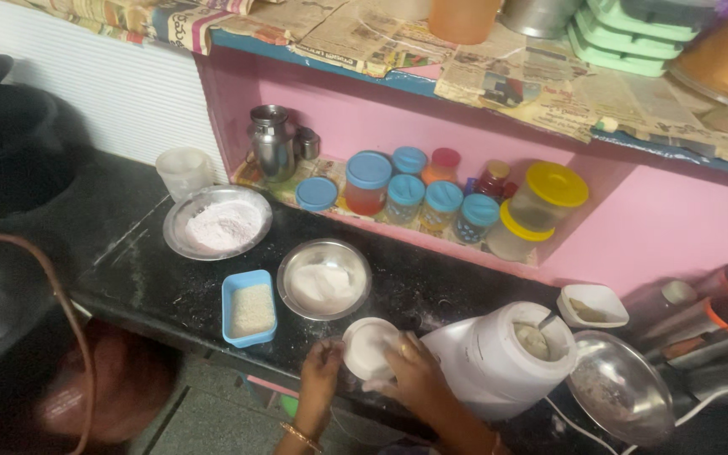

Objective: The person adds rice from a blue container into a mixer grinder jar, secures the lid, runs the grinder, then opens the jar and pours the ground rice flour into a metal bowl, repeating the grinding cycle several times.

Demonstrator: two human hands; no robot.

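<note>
Below, at the front edge of the black stone desk (170,291), both hands close on a small round white lid (368,345): the left hand (320,364) curls its fingers against the lid's left rim, while the right hand (414,375) wraps over its right side, wrist bent inward, a bangle on each forearm. Just right of them a white plastic grinder jar (499,358) lies tilted, its open mouth showing pale paste. Beside the lid sit a steel bowl (323,278) of white flour, a blue rectangular tub (249,307) of pale grains and, further back, a steel plate (217,222) heaped with white powder. An empty steel bowl (621,388) rests at the right
</note>
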